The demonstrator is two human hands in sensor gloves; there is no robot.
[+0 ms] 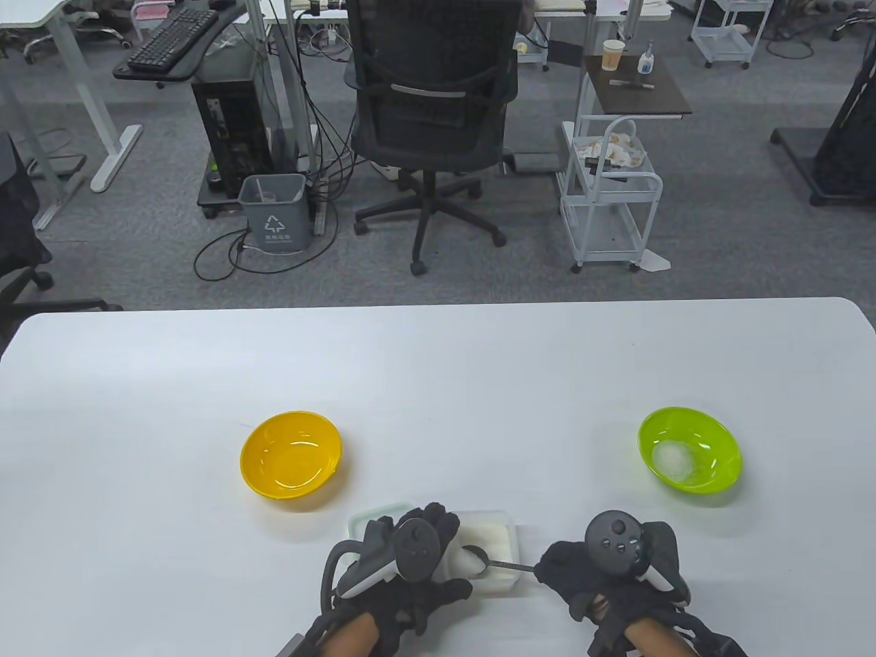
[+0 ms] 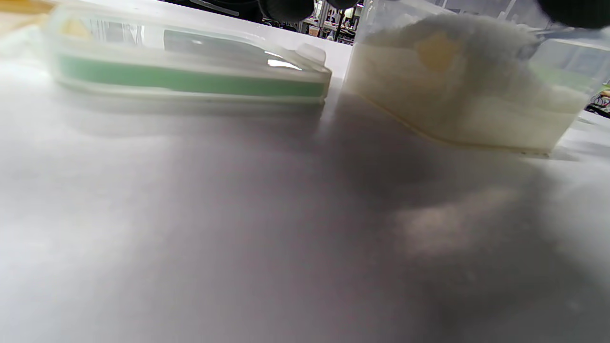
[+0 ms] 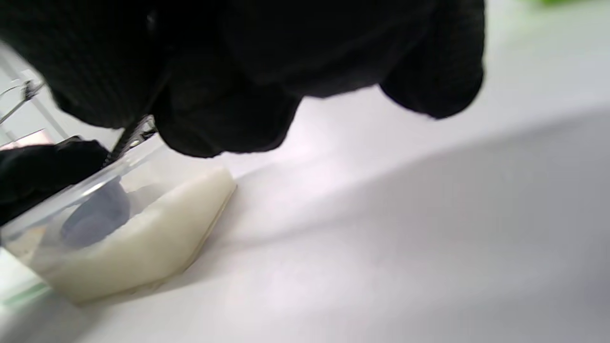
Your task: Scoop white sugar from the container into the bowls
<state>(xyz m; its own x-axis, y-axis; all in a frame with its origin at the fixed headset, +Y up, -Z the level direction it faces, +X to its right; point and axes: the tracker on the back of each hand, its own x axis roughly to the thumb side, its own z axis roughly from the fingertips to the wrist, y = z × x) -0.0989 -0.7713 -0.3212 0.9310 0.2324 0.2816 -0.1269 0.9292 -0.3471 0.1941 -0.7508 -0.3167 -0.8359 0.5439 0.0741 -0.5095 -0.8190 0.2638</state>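
A clear square sugar container (image 1: 496,540) of white sugar stands near the table's front edge. My left hand (image 1: 443,556) grips its left side. My right hand (image 1: 556,569) pinches the handle of a metal spoon (image 1: 506,564), whose bowl lies in the sugar with a white heap on it. In the right wrist view the spoon's bowl (image 3: 97,216) shows through the container's wall (image 3: 157,238). A yellow bowl (image 1: 291,460) at the left shows no sugar. A green bowl (image 1: 690,449) at the right holds a small mound of sugar.
The container's clear lid with a green seal (image 2: 190,78) lies flat just left of the container, partly under my left hand (image 1: 361,523). The white table (image 1: 438,369) stretches beyond the bowls. An office chair, a bin and a cart stand past its far edge.
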